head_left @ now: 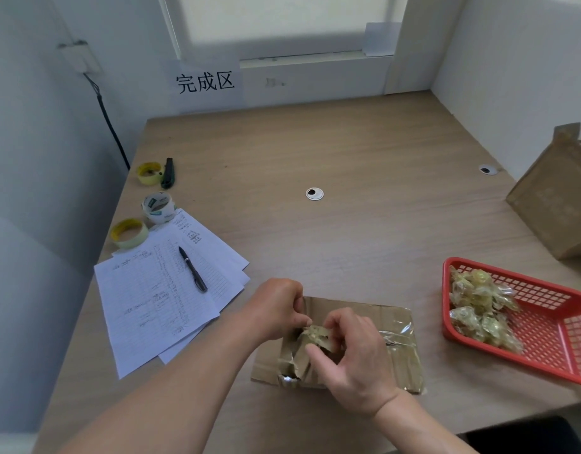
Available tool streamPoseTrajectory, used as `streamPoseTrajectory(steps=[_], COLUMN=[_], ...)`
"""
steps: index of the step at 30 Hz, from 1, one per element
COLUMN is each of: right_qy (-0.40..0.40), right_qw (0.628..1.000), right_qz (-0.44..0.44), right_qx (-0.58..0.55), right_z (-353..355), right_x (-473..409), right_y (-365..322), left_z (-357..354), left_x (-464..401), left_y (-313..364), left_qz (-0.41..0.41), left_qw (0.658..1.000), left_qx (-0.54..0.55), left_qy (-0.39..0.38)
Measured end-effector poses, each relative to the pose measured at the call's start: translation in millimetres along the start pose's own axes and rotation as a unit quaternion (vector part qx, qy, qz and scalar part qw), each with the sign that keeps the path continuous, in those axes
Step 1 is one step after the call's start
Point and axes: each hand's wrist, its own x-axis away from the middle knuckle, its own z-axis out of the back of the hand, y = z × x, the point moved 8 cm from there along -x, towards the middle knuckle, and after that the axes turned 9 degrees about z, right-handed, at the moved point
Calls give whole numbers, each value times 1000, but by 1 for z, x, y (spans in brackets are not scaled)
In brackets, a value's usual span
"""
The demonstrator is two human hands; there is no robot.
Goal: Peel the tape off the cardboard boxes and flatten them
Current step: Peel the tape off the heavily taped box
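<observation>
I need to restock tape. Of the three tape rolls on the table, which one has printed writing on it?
The middle roll, white with green print, touching the papers' far corner. The other two, one by the knife and one nearest, have plain yellow cores.

A pen (193, 269) lies on lined papers (158, 290) (handwritten).

Soft daylight from window (282, 21) ahead; faint shadows; wide-angle bending at edges.
</observation>
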Motion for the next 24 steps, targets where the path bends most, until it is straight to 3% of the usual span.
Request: streamPoseTrajectory(steps=[4, 7, 12, 15, 17, 20, 24], right_qy=[-16, -48, -86, -132, -138, -110, -10], right_qw=[996, 994, 995, 986, 981, 980, 988], right_qz=[-68, -26, 34, 92, 125, 136, 23], right_qx=[46, 95, 47, 37, 45, 95, 155], right_z=[-8, -21, -29, -39, -43, -42, -21], right_x=[0, 2, -10, -31, -45, -57, -55], right_y=[7, 0, 4, -1, -3, 6, 24], left_z=[0, 2, 12, 15, 9, -2, -3], left_x=[2, 3, 10, 20, 25, 35, 49], left_y=[-7, -13, -39, -46, -46, -48, -64], left_qz=[19, 29, 52, 32, 2, -7, 33], left_qw=[999, 999, 997, 997, 998, 997, 991], left_qx=[35, 43, 40, 21, 29, 77, 122], left_qy=[17, 12, 30, 65, 47, 4, 51])
